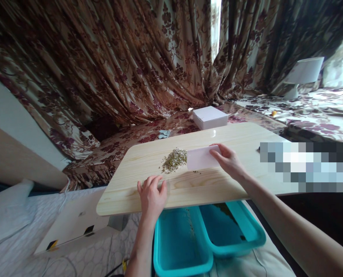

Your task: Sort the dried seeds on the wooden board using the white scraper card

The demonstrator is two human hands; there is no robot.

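My right hand (226,158) grips a white flat card or sheet (200,158) by its right end, thumb on the near face. The card's left edge comes up to a loose pile of small green and brown seeds or grains (175,160) on the light wooden tabletop (212,188). A few stray grains lie just below the card. On the near side of the pile, my left hand (152,192) rests at the table's front edge with its fingers spread and nothing held.
Below the front edge stand two turquoise plastic tubs (183,265); the right one holds some dark green grains. A white box (210,115) sits behind the table, with a lamp (305,73) at the far right. A white carton (73,219) lies at left.
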